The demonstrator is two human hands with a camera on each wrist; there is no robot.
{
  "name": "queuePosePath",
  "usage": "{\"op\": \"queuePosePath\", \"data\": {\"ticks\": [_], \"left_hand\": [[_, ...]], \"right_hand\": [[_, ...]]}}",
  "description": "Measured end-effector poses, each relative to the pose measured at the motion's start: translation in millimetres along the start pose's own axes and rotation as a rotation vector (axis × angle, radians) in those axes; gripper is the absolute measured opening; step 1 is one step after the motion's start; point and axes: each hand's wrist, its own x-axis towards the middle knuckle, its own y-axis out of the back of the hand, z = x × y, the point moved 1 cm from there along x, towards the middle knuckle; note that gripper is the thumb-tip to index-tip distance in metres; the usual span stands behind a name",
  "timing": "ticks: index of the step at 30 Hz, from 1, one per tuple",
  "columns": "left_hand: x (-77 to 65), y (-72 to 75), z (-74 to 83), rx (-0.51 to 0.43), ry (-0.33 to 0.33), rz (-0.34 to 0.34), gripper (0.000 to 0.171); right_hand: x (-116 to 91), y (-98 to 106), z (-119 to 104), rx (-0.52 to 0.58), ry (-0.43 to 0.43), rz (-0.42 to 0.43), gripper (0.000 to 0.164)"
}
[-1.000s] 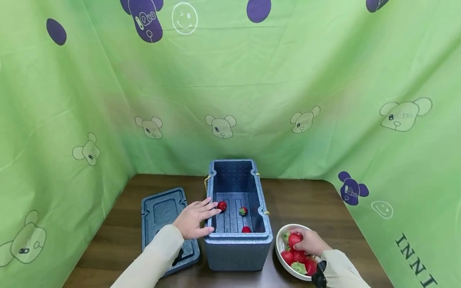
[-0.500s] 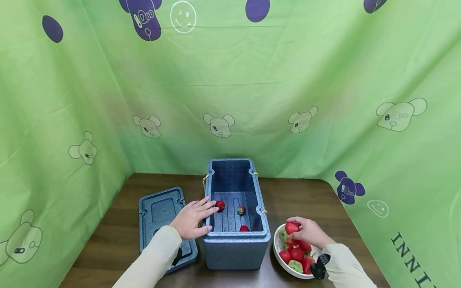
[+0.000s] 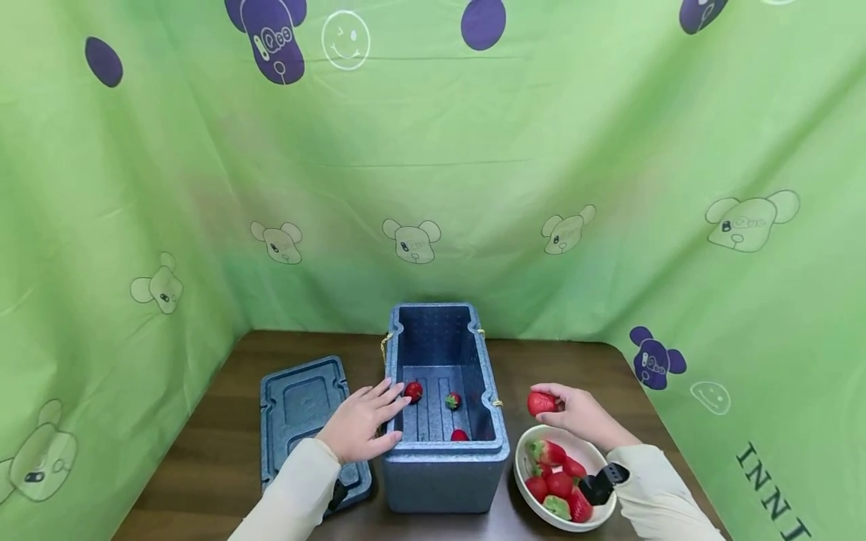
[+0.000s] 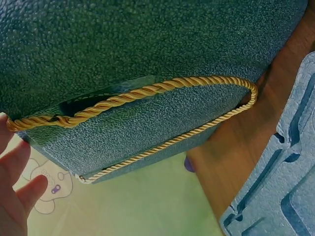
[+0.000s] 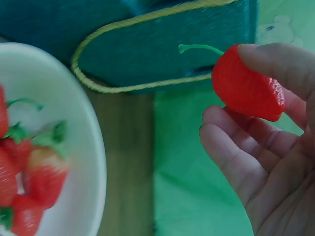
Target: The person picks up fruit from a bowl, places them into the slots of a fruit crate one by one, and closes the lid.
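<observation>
My right hand [image 3: 582, 413] pinches a red strawberry [image 3: 540, 403] between thumb and fingers, just above the far rim of a white bowl [image 3: 585, 448]. In the right wrist view a green stem sticks out of the held strawberry [image 5: 241, 88]. Several more strawberries [image 3: 558, 484] lie in the bowl. Left of it stands a blue foam box [image 3: 436, 481] with its top off and 3 strawberries inside, one of them at the left wall [image 3: 413, 391]. My left hand [image 3: 358, 427] rests on the box's left rim, fingers spread; the left wrist view shows only some fingers [image 4: 15, 167].
A blue lid [image 3: 298, 402] lies on the wooden table [image 3: 210, 458] left of the box, partly under my left forearm. Yellow rope handles [image 4: 167, 86] hang on the box's sides. A green printed curtain [image 3: 433, 180] closes off the back and both sides.
My right hand has lifted a strawberry up out of the bowl and moved it away from me, past the far rim. The left hand stays on the box's rim.
</observation>
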Motion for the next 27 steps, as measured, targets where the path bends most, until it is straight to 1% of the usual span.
{"op": "queuePosePath", "data": {"ticks": [2,4,8,10,12,15,19,23,27], "left_hand": [[1.3,-0.8,1.5,0.03,-0.021,-0.009,0.053],[2.4,-0.8,1.5,0.074,-0.044,-0.02,0.053],[3.2,3.1,-0.1,0.134,-0.068,-0.029,0.052],[3.4,5.1,-1.0,0.135,-0.072,-0.029,0.053],[3.6,6.4,-1.6,0.131,-0.075,-0.037,0.054],[4.5,7.6,-2.7,0.123,-0.083,-0.057,0.055],[7.5,8.6,-4.8,0.13,-0.096,-0.069,0.056],[7.8,8.3,-7.0,0.125,-0.098,-0.064,0.056],[5.1,5.5,-7.0,0.112,-0.093,-0.054,0.055]], "right_hand": [[1,3,-6,-0.001,-0.001,0.005,0.045],[4,4,-11,-0.003,0.026,0.019,0.045],[19,5,-22,-0.017,0.136,0.059,0.042],[28,5,-28,-0.025,0.19,0.085,0.04],[36,5,-35,-0.032,0.221,0.089,0.04],[47,6,-44,-0.025,0.218,0.036,0.041],[62,12,-58,-0.018,0.187,-0.056,0.041],[78,16,-73,-0.039,0.195,-0.093,0.042],[94,11,-86,-0.05,0.188,-0.147,0.042]]}}
